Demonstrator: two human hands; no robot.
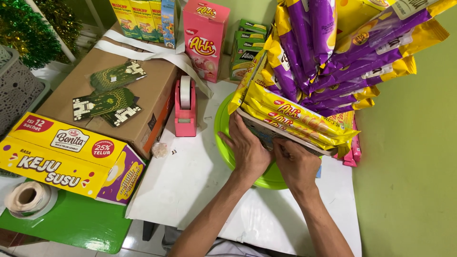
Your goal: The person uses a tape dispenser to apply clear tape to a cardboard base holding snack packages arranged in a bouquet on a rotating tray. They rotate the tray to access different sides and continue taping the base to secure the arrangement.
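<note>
Snack packets [295, 116] — long yellow ones stacked flat along the lower edge of a tall arrangement — sit on a round green tray [221, 128] at the middle of the white table [190, 185]. Purple and yellow packets [333, 57] fan upward behind them. The left hand [247, 150] rests palm down at the base of the stack, fingers spread and pressed against its underside. The right hand [297, 164] lies just beside it, touching it, fingers curled under the stack — whether they pinch anything cannot be told. A pink tape dispenser [185, 107] stands left of the tray, next to a brown cardboard box [152, 90]. A yellow and purple carton [66, 157] lies further left, near a roll of tape [29, 199].
</note>
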